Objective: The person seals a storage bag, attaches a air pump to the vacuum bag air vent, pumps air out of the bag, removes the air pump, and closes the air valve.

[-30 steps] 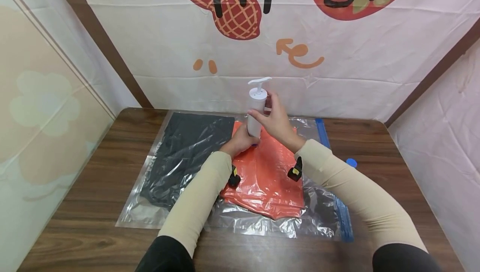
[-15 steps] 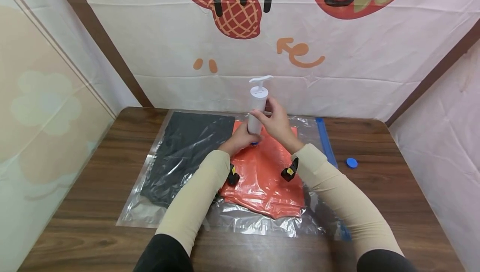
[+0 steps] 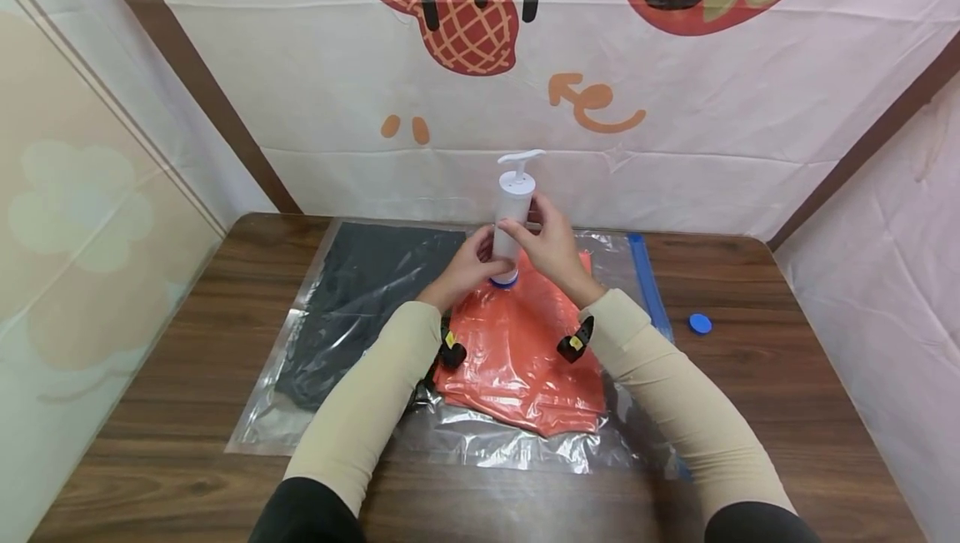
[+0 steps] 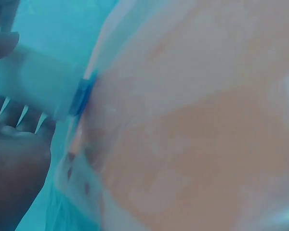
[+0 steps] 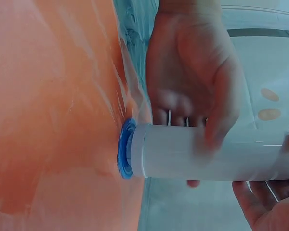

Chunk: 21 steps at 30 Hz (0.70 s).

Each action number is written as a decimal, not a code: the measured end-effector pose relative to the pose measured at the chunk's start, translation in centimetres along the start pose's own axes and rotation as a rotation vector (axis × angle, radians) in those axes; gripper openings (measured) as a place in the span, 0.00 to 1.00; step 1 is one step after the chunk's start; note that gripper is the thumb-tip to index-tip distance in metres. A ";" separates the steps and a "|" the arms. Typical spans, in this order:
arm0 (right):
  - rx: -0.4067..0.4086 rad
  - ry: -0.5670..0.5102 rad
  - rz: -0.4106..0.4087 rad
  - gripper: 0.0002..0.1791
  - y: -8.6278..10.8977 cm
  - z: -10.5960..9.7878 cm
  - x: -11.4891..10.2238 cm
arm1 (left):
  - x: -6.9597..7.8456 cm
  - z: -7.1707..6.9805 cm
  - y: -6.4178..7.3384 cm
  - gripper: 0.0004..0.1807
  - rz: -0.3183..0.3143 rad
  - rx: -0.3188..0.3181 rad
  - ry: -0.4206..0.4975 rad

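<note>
A white hand pump (image 3: 513,203) with a T-shaped handle stands nearly upright on the blue valve (image 3: 504,281) of a clear vacuum storage bag (image 3: 255,433). My left hand (image 3: 467,266) holds the lower barrel, its fingers behind and the thumb in front. Higher on the barrel, my right hand (image 3: 553,245) grips between thumb and fingers. In the right wrist view, the pump's base meets the blue valve (image 5: 126,149), and the left hand (image 5: 195,72) lies round the barrel just above. Under the plastic lie a folded orange-red cloth (image 3: 525,376) and a dark cloth (image 3: 382,276).
A round blue cap (image 3: 700,324) lies on the wooden table (image 3: 780,360), right of the bag. The bag's blue zip strip (image 3: 649,285) runs along its right side. A printed fabric curtain (image 3: 315,93) rises behind the table.
My left hand has shifted from around the pump's base to slightly higher on the barrel, uncovering the blue valve. The right hand has slid slightly down the barrel; the pump stays in place.
</note>
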State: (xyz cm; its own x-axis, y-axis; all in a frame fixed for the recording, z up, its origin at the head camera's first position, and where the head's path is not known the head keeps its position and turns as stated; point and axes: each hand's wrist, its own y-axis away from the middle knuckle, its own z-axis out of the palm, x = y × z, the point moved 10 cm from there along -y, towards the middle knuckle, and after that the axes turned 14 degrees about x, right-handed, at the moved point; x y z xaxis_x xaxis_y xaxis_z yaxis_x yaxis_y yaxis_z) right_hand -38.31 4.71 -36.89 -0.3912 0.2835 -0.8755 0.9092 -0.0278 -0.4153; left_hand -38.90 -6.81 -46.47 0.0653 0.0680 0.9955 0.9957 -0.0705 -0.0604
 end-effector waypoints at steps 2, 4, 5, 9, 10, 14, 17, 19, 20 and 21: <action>0.001 -0.002 0.007 0.29 0.0 -0.1 0.0 | 0.2 -0.4 0.0 0.34 0.005 0.008 0.029; 0.004 -0.012 0.014 0.29 0.0 -0.1 0.1 | 0.2 -0.6 0.1 0.32 -0.001 0.009 0.054; 0.006 -0.021 0.016 0.29 0.0 -0.1 0.1 | 0.2 -0.7 0.1 0.31 -0.003 0.008 0.067; 0.012 -0.047 0.011 0.28 0.1 -0.1 0.3 | -0.1 -0.7 0.1 0.29 0.019 0.029 0.060; 0.012 -0.049 0.007 0.28 0.1 -0.1 0.3 | -0.1 -0.8 0.1 0.29 0.028 0.038 0.049; 0.007 -0.042 -0.003 0.28 0.2 -0.1 0.4 | -0.1 -0.8 0.3 0.28 0.045 0.066 0.015; -0.002 -0.036 -0.008 0.28 0.2 -0.1 0.4 | 0.2 -0.9 0.5 0.28 0.056 0.081 -0.002; -0.012 -0.034 -0.010 0.29 0.2 -0.1 0.4 | 0.4 -1.0 0.5 0.28 0.069 0.090 -0.006; -0.017 -0.035 -0.011 0.29 0.2 -0.1 0.4 | 0.4 -1.0 0.6 0.28 0.075 0.095 -0.011; -0.021 -0.035 -0.012 0.30 0.1 0.0 0.4 | 0.5 -1.0 0.6 0.28 0.083 0.099 -0.014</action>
State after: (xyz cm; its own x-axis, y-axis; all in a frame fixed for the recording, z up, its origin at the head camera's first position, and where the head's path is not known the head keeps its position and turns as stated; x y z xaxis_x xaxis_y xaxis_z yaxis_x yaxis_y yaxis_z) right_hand -38.34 4.87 -37.32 -0.4063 0.2499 -0.8789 0.9073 -0.0042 -0.4206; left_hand -38.33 -7.83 -45.92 0.1475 0.0796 0.9859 0.9885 0.0223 -0.1497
